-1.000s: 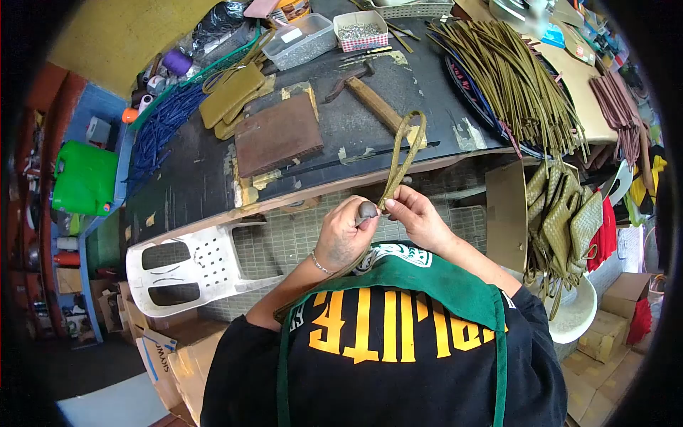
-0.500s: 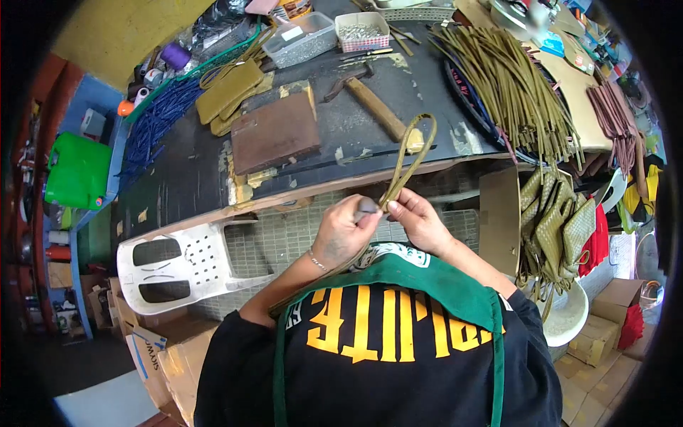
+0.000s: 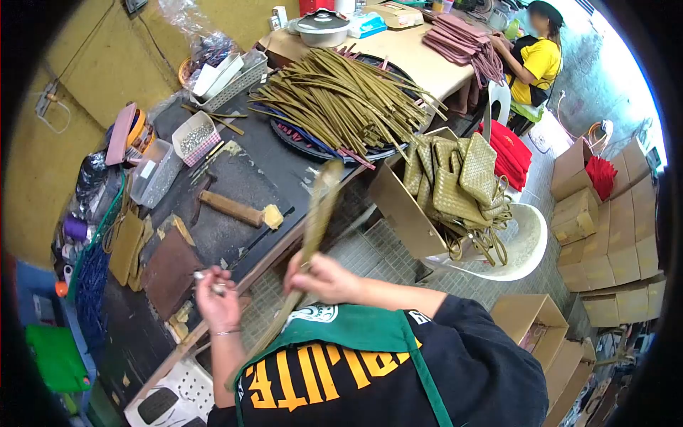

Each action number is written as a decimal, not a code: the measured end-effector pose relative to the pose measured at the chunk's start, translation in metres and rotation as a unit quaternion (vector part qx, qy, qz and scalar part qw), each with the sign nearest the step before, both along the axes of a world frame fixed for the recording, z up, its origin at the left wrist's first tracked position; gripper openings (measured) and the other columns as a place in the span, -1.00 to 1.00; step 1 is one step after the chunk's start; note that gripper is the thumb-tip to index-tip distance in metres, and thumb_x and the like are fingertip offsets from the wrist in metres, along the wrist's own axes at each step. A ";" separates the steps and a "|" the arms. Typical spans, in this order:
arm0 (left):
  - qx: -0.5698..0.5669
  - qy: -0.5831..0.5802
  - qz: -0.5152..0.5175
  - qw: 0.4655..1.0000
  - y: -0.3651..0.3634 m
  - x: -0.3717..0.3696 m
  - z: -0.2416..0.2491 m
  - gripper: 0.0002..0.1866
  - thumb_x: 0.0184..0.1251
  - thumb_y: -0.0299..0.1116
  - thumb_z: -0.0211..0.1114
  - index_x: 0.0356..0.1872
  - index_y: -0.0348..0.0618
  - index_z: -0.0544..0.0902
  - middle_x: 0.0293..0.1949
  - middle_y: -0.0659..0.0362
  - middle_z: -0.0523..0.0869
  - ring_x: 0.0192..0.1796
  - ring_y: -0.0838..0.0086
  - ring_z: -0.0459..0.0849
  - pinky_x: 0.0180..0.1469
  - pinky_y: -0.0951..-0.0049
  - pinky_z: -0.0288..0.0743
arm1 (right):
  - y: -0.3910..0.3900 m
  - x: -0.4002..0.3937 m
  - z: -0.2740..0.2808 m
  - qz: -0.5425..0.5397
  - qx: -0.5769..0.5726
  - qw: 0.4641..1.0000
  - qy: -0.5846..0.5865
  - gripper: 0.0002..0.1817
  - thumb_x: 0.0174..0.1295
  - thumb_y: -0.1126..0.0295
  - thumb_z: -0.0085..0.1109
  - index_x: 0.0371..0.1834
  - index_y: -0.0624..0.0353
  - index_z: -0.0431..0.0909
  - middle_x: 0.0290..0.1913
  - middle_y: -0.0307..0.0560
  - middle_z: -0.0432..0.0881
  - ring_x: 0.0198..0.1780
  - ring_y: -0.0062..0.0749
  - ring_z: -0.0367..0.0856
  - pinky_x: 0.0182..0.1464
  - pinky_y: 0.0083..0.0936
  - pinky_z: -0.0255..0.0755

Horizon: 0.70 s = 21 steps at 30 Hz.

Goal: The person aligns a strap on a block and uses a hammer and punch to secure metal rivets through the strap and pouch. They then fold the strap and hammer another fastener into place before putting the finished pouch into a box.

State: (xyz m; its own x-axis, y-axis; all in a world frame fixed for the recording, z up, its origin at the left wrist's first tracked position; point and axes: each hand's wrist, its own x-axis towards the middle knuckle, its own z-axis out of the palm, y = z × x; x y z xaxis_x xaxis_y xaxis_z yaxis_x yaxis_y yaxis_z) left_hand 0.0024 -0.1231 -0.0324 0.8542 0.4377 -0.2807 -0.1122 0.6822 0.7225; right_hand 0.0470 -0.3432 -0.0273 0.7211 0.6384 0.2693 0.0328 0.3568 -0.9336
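My right hand (image 3: 324,279) is closed around a long olive strap (image 3: 321,213), blurred by motion, that rises above the fist and trails down toward the apron. Beside the table edge my left hand (image 3: 219,302) is raised with curled fingers around a small metallic piece, whose kind I cannot make out. It is nearest to a brown block (image 3: 171,272) on the dark table (image 3: 267,174). Behind that block lies a wooden-handled hammer (image 3: 231,208).
A round tray (image 3: 288,133) piled with olive straps (image 3: 341,99) sits at the back. Woven olive pouches (image 3: 455,171) overflow a cardboard box (image 3: 409,213) above a white chair (image 3: 530,245). Farther off, a person in yellow (image 3: 541,60) handles mauve straps (image 3: 455,46).
My view has swung to the right. My hands, together at the strap's base before, are now apart. The strap has stayed in my right hand, and its looped end is now blurred.
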 end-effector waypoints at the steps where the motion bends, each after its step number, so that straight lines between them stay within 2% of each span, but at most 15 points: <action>1: 0.033 -0.015 0.037 0.999 0.016 0.002 0.006 -0.94 0.09 -0.44 0.06 -0.39 -0.12 0.41 -0.38 0.19 0.52 -0.37 0.49 0.51 -0.43 0.56 0.40 | -0.019 0.007 0.011 -0.108 -0.028 0.993 -0.023 -0.91 0.20 0.41 -0.08 -0.33 0.18 0.27 -0.45 -0.17 0.47 -0.35 -0.53 0.47 -0.24 -0.58 0.37; 3: 0.119 -0.070 0.082 0.987 0.044 -0.004 0.023 -0.93 0.12 -0.47 0.04 -0.35 -0.17 0.42 -0.37 0.18 0.51 -0.36 0.52 0.49 -0.37 0.60 0.38 | -0.079 0.033 0.043 -0.335 -0.053 0.936 -0.094 -0.82 0.25 0.27 -0.20 -0.35 0.15 0.25 -0.48 -0.17 0.46 -0.41 -0.51 0.44 -0.28 -0.53 0.34; 5: 0.187 -0.085 0.132 0.970 0.080 -0.016 0.030 -0.89 0.15 -0.48 0.03 -0.31 -0.25 0.42 -0.33 0.13 0.52 -0.33 0.50 0.49 -0.35 0.61 0.37 | -0.135 0.045 0.071 -0.547 -0.011 0.836 0.038 -0.74 0.26 0.23 -0.22 -0.45 0.16 0.31 -0.49 -0.16 0.45 -0.43 -0.51 0.41 -0.31 -0.53 0.33; 6: 0.202 -0.092 0.173 0.960 0.097 -0.024 0.031 -0.87 0.16 -0.48 0.02 -0.28 -0.27 0.42 -0.31 0.13 0.53 -0.31 0.49 0.50 -0.34 0.61 0.37 | -0.169 0.055 0.073 -0.603 0.068 0.794 0.030 -0.76 0.25 0.26 -0.19 -0.46 0.17 0.35 -0.47 -0.17 0.45 -0.41 -0.49 0.41 -0.31 -0.52 0.32; 7: 0.194 -0.092 0.196 0.957 0.112 -0.032 0.035 -0.86 0.16 -0.47 0.02 -0.27 -0.28 0.43 -0.31 0.13 0.53 -0.30 0.48 0.50 -0.35 0.61 0.37 | -0.212 0.068 0.066 -0.706 -0.112 0.697 -0.058 -0.80 0.24 0.28 -0.15 -0.39 0.17 0.39 -0.47 -0.20 0.45 -0.40 -0.49 0.42 -0.31 -0.51 0.32; 8: 0.184 -0.090 0.229 0.952 0.122 -0.036 0.035 -0.86 0.14 -0.47 0.04 -0.29 -0.29 0.44 -0.31 0.13 0.53 -0.29 0.47 0.50 -0.34 0.60 0.37 | -0.246 0.074 0.056 -0.623 0.154 0.765 0.050 -0.82 0.21 0.31 -0.09 -0.40 0.17 0.43 -0.46 -0.22 0.46 -0.45 -0.49 0.42 -0.38 -0.51 0.32; 9: 0.179 -0.088 0.272 0.941 0.132 -0.044 0.041 -0.86 0.13 -0.46 0.06 -0.30 -0.29 0.46 -0.31 0.13 0.53 -0.29 0.45 0.51 -0.34 0.59 0.37 | -0.323 0.092 0.008 -0.653 0.098 0.750 0.043 -0.80 0.18 0.27 -0.04 -0.41 0.17 0.47 -0.46 -0.21 0.48 -0.49 -0.47 0.43 -0.48 -0.50 0.35; 10: 0.195 -0.063 0.292 0.934 0.137 -0.049 0.043 -0.84 0.10 -0.45 0.08 -0.31 -0.31 0.47 -0.32 0.13 0.53 -0.28 0.44 0.51 -0.33 0.59 0.37 | -0.355 0.101 0.000 -0.757 0.050 0.626 0.178 -0.79 0.16 0.26 -0.02 -0.40 0.17 0.49 -0.45 -0.17 0.51 -0.51 -0.44 0.46 -0.53 -0.47 0.39; 11: 0.212 -0.035 0.325 0.921 0.150 -0.054 0.040 -0.83 0.08 -0.44 0.10 -0.32 -0.32 0.49 -0.32 0.12 0.53 -0.27 0.42 0.51 -0.33 0.58 0.36 | -0.361 0.098 -0.008 -0.793 -0.035 0.581 0.180 -0.78 0.15 0.26 0.01 -0.32 0.20 0.49 -0.44 -0.14 0.54 -0.49 -0.42 0.49 -0.49 -0.44 0.44; 12: 0.206 -0.007 0.312 0.927 0.180 -0.072 0.025 -0.81 0.05 -0.42 0.12 -0.32 -0.31 0.51 -0.32 0.10 0.55 -0.26 0.41 0.52 -0.32 0.55 0.36 | -0.406 0.101 -0.049 -0.791 -0.153 0.555 0.208 -0.64 0.03 0.09 0.14 -0.50 0.23 0.55 -0.60 -0.14 0.51 -0.55 -0.36 0.49 -0.50 -0.42 0.40; 13: 0.200 -0.047 0.317 0.926 0.174 -0.077 0.032 -0.82 0.02 -0.45 0.14 -0.33 -0.30 0.52 -0.34 0.08 0.57 -0.29 0.41 0.53 -0.34 0.52 0.36 | -0.497 0.102 -0.122 -0.642 -0.390 0.648 0.127 -0.74 0.13 0.34 0.05 -0.20 0.31 0.46 -0.36 -0.06 0.55 -0.40 -0.33 0.51 -0.36 -0.42 0.44; 15: 0.249 0.087 0.367 0.892 0.180 -0.069 0.046 -0.84 -0.05 -0.42 0.22 -0.41 -0.24 0.52 -0.40 0.13 0.58 -0.34 0.47 0.54 -0.37 0.52 0.34 | -0.361 0.200 -0.143 -0.544 -0.373 0.747 0.083 -0.73 0.13 0.34 0.05 -0.20 0.32 0.46 -0.36 -0.06 0.55 -0.39 -0.33 0.51 -0.36 -0.42 0.44; 17: 0.260 0.061 0.420 0.867 0.189 -0.063 0.047 -0.88 -0.06 -0.42 0.23 -0.48 -0.16 0.49 -0.53 0.23 0.55 -0.41 0.55 0.51 -0.37 0.56 0.29 | -0.282 0.266 -0.172 -0.478 -0.352 0.804 0.041 -0.73 0.13 0.34 0.05 -0.20 0.32 0.45 -0.35 -0.06 0.54 -0.39 -0.33 0.51 -0.35 -0.43 0.44; 20: 0.363 0.129 0.382 0.840 0.232 -0.060 0.033 -0.87 -0.06 -0.33 0.25 -0.51 -0.07 0.49 -0.55 0.30 0.53 -0.45 0.63 0.46 -0.44 0.55 0.24 | -0.225 0.285 -0.190 -0.440 -0.330 0.835 -0.002 -0.73 0.13 0.34 0.05 -0.20 0.33 0.45 -0.34 -0.05 0.54 -0.37 -0.34 0.50 -0.33 -0.44 0.43; 21: 0.387 0.187 0.377 0.820 0.243 -0.056 0.035 -0.82 -0.11 -0.35 0.27 -0.55 -0.23 0.48 -0.54 0.19 0.55 -0.49 0.57 0.47 -0.44 0.49 0.33 | -0.219 0.281 -0.193 -0.439 -0.326 0.837 -0.011 -0.73 0.13 0.34 0.05 -0.20 0.33 0.45 -0.34 -0.05 0.54 -0.37 -0.34 0.50 -0.33 -0.44 0.43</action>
State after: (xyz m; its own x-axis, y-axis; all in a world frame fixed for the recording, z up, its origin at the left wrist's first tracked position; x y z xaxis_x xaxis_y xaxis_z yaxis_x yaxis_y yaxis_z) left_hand -0.0540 0.1204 0.0030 0.1763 0.9728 0.1502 0.0380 -0.1592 0.9865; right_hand 0.3277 -0.5620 -0.2208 0.9889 -0.1181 0.0900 0.0356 -0.3999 -0.9159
